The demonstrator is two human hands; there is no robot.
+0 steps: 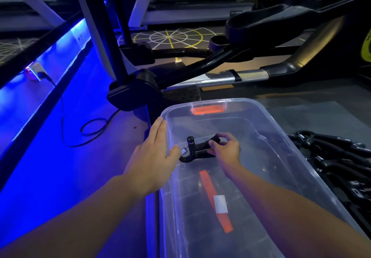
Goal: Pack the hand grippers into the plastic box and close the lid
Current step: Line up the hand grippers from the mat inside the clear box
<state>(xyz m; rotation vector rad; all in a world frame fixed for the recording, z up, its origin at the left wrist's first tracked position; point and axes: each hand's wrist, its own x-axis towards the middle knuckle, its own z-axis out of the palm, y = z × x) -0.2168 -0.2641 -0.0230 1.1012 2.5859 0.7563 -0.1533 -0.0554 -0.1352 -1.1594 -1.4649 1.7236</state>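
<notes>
plastic box [267, 117]: open-topped, on floor; may slide if knocked.
spare grippers [331, 157]: heaped outside, just right.
left hand [152, 157]: fingers straight, bracing left wall.
right hand [224, 149]: fingers curled round hand gripper [195, 149], low inside box; could tip on release.

Dim gym floor [100, 177] washed in blue light, black exercise machine [261, 29], coiled black cable [92, 129], yellow floor markings [170, 37]
</notes>
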